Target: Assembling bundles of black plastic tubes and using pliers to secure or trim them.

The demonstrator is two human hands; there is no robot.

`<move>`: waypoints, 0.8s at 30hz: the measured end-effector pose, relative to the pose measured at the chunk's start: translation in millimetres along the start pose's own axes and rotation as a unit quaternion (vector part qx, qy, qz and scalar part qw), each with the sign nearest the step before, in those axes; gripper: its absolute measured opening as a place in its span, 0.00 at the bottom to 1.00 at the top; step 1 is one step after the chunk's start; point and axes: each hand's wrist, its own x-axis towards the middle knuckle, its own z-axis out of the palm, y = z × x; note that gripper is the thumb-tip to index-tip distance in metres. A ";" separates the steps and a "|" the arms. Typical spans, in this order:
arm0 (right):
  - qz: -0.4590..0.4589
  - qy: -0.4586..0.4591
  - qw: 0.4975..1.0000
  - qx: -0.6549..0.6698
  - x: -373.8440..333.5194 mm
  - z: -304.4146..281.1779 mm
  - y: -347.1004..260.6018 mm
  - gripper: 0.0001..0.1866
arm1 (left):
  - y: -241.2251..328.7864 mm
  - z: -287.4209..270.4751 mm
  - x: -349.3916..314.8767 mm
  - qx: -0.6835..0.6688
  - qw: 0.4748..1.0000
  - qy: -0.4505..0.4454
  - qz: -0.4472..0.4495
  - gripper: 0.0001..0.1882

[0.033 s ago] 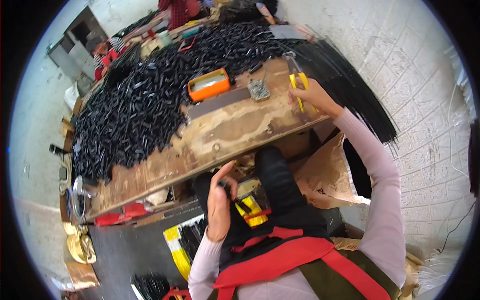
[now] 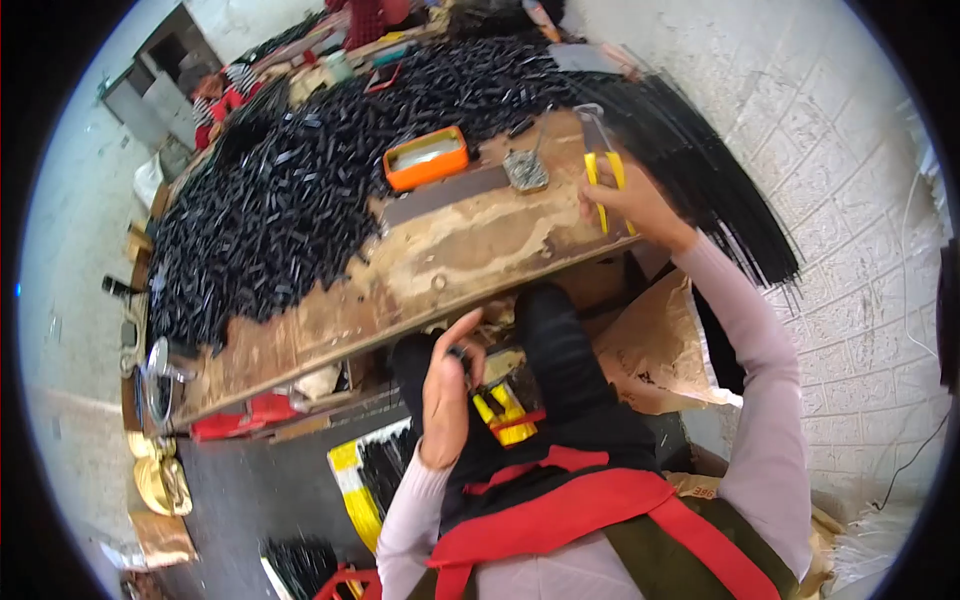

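My right hand [image 2: 645,205] is closed round a yellow-handled hand tool [image 2: 591,172], over the near right edge of the wooden table [image 2: 450,245]. The tool looks like pliers, with its grey metal end pointing away from me. Above my lap, my left hand [image 2: 445,400] has its fingers curled in, with a small dark piece [image 2: 458,353] between them. Its exact shape is hidden by the fingers. A small tray of tiny metal bits [image 2: 526,172] sits left of the tool, and beside that is an orange open box [image 2: 428,178].
A wide heap of short black pieces [image 2: 290,190] covers the table's left and far side. Long thin black strips [image 2: 700,170] lie at the right by the white wall. A round metal object [image 2: 160,375] stands at the left table end. Another person [image 2: 215,100] sits at far left.
The view has shifted slightly. My left hand has risen a little, and a dark stick seen below its fingers no longer shows. My right hand keeps hold of the tool.
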 end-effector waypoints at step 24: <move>-0.114 -0.057 0.990 0.065 -116.4 175.3 -49.6 0.07 | 36.0 -10.5 -26.3 -0.039 0.997 -0.053 -0.028 0.32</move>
